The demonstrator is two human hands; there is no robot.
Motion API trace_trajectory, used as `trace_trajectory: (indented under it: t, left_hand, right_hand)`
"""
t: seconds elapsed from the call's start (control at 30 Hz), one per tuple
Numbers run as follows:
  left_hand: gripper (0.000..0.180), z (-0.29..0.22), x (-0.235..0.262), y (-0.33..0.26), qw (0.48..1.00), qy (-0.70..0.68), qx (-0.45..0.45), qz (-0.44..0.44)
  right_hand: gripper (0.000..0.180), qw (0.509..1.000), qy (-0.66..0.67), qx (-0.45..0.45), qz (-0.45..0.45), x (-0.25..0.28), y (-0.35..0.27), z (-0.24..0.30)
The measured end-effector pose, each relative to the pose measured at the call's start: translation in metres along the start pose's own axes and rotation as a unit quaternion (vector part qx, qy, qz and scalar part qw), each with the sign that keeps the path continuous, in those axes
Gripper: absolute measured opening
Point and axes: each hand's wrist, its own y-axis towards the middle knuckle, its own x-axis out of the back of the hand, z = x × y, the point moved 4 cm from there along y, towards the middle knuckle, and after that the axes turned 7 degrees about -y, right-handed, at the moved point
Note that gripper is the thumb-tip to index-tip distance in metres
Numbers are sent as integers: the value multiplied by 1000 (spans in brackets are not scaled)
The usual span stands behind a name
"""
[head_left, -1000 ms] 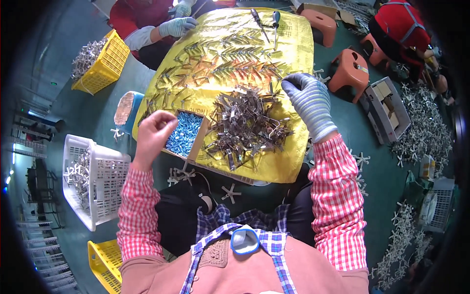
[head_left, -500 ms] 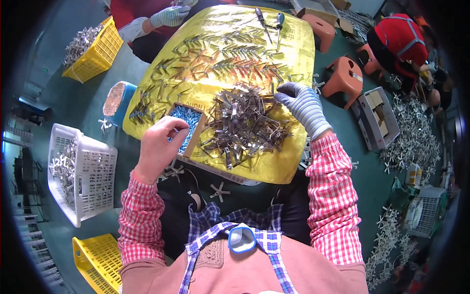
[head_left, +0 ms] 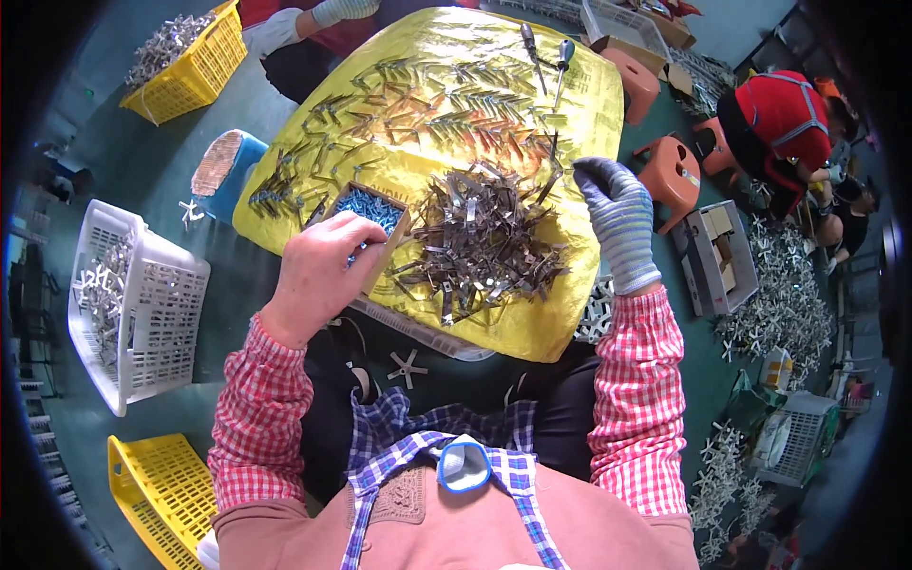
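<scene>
My bare left hand [head_left: 323, 271] rests with curled fingers on the near edge of a small box of blue screws [head_left: 369, 211]; whether it pinches a screw is hidden. My right hand [head_left: 617, 217], in a grey knit glove, hovers at the right side of a heap of grey metal brackets [head_left: 480, 242], fingers bent, its grip not visible. Both lie on a yellow-covered table [head_left: 532, 323]. Rows of assembled brackets [head_left: 418, 109] fill the far half.
Two screwdrivers [head_left: 546, 55] lie at the table's far edge. A white basket [head_left: 133, 304] and yellow crates [head_left: 185, 62] stand on the left floor. Orange stools [head_left: 676, 171] and a person in red [head_left: 784, 119] are at the right. Another person's arm [head_left: 313, 17] reaches in opposite.
My left hand has moved forward onto the screw box. My right hand has stayed by the right side of the bracket heap. The view has shifted slightly.
</scene>
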Motion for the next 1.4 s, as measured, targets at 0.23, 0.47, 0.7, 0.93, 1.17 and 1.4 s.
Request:
trace_trajectory:
  t: [0.23, 0.47, 0.7, 0.93, 1.17, 1.4]
  left_hand:
    - [15, -6, -6, 2, 986, -151, 34, -54]
    - [42, -32, -39, 13, 747, -621, 216, 101]
    - [34, -24, -52, 5, 682, -681, 259, 64]
    - [20, -35, -58, 7, 685, -674, 268, 73]
    - [18, -36, -63, 5, 656, -727, 203, 10]
    - [16, -40, -54, 13, 631, -758, 165, -25]
  right_hand:
    - [17, 964, 251, -92, 2, 15, -5, 44]
    - [15, 895, 373, -103, 222, -1, -38, 99]
    - [14, 918, 298, -67, 254, -25, -42, 116]
    - [12, 939, 280, -78, 185, -21, -50, 139]
    - [12, 939, 295, -82, 158, -34, -57, 121]
    - [54, 874, 432, -137, 178, -48, -57, 147]
